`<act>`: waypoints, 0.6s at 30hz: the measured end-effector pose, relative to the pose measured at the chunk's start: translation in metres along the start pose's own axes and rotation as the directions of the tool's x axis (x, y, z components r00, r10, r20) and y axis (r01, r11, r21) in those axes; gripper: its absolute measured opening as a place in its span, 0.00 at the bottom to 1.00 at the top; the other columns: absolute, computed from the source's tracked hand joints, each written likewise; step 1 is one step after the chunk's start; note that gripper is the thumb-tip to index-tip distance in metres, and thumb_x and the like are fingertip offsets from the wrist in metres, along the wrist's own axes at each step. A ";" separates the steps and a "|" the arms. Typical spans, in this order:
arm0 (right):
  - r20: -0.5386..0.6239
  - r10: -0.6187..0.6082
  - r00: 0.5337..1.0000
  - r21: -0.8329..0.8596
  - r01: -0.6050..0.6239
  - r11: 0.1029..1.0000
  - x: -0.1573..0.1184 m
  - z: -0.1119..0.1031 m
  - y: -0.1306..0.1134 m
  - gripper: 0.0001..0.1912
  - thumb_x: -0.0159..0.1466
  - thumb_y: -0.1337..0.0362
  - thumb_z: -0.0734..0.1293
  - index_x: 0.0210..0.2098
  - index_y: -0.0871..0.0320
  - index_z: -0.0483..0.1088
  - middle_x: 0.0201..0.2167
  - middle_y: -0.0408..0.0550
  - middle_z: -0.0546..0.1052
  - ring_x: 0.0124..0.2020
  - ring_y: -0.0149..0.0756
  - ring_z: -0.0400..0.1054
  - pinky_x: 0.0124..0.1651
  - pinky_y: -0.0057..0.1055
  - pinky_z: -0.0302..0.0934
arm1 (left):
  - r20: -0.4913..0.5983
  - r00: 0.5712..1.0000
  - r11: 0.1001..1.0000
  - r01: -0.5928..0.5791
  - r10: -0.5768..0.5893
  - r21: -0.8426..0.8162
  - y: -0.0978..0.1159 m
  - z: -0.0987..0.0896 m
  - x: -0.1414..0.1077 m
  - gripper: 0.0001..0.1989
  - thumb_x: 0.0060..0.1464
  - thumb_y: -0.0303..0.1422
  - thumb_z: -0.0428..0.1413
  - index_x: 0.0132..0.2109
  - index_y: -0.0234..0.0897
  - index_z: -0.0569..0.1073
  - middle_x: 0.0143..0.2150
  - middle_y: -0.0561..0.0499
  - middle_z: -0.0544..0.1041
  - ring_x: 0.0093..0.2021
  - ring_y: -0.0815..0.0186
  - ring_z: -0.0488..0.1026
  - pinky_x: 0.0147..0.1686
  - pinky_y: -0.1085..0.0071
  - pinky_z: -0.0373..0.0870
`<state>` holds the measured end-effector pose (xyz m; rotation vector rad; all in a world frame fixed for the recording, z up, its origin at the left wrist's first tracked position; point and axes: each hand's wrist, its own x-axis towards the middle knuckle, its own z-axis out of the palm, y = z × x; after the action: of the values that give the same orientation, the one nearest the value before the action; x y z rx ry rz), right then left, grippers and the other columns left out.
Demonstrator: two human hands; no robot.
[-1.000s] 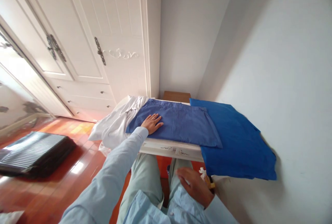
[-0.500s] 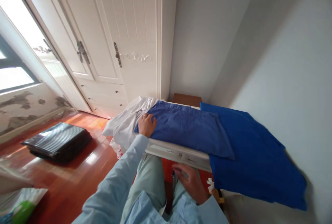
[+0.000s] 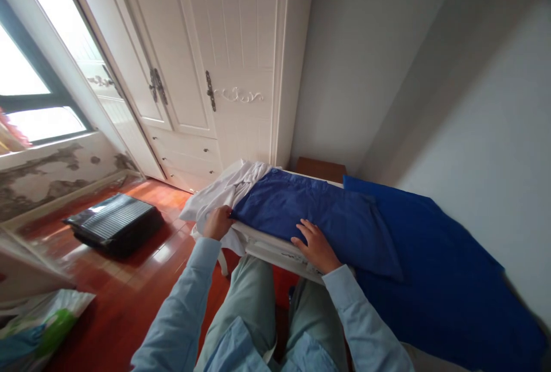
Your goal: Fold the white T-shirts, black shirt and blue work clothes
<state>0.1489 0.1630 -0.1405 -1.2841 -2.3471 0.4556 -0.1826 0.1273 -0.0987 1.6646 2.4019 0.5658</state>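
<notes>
A dark blue garment (image 3: 297, 202) lies flat along a narrow white table (image 3: 275, 248). At its near left corner my left hand (image 3: 218, 223) is closed, pinching the edge of the cloth. My right hand (image 3: 316, 244) rests with fingers spread on the garment's near edge, around its middle. Beyond the left end, a white cloth (image 3: 228, 188) lies bunched and hangs over the table's side. A brighter blue cloth (image 3: 434, 257) extends from under the garment's right end toward the wall.
A white wardrobe (image 3: 245, 45) stands behind the table, with a brown box-like piece (image 3: 321, 168) beside it. A black ribbed case (image 3: 116, 223) lies on the red floor (image 3: 142, 303) at left. A plastic bag (image 3: 51, 326) sits at lower left.
My left hand has moved left and nearer to grasp the garment's corner. My right hand has risen from my lap onto the garment. The view has shifted slightly left.
</notes>
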 end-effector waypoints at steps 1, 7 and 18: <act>0.005 0.002 1.000 0.008 -0.002 1.000 -0.002 0.002 0.002 0.27 0.69 0.54 0.63 0.61 0.64 0.70 0.66 0.62 0.66 0.69 0.50 0.57 0.72 0.52 0.50 | -0.011 1.000 1.000 0.011 -0.011 -0.004 -0.001 0.001 0.000 0.10 0.50 0.29 0.60 0.41 0.42 0.79 0.40 0.52 0.83 0.44 0.61 0.78 0.41 0.72 0.69; -0.014 -0.020 1.000 0.076 0.021 0.997 -0.007 0.003 0.013 0.28 0.69 0.48 0.62 0.61 0.59 0.70 0.67 0.58 0.66 0.70 0.47 0.56 0.72 0.53 0.47 | -0.074 0.997 0.999 0.006 -0.008 -0.035 -0.013 -0.005 0.011 0.10 0.53 0.31 0.54 0.40 0.45 0.79 0.37 0.52 0.82 0.42 0.60 0.78 0.40 0.69 0.69; -0.021 -0.023 1.000 0.062 0.025 0.998 -0.008 0.006 0.014 0.28 0.69 0.48 0.63 0.62 0.58 0.70 0.67 0.58 0.65 0.70 0.48 0.56 0.72 0.54 0.46 | -0.229 0.971 0.998 -0.070 0.065 -0.010 -0.014 -0.029 0.019 0.13 0.57 0.32 0.50 0.44 0.37 0.77 0.41 0.44 0.82 0.44 0.57 0.77 0.45 0.66 0.71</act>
<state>0.1601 0.1630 -0.1540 -1.2251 -2.3107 0.5024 -0.2116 0.1345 -0.0764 1.7669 2.4919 0.8303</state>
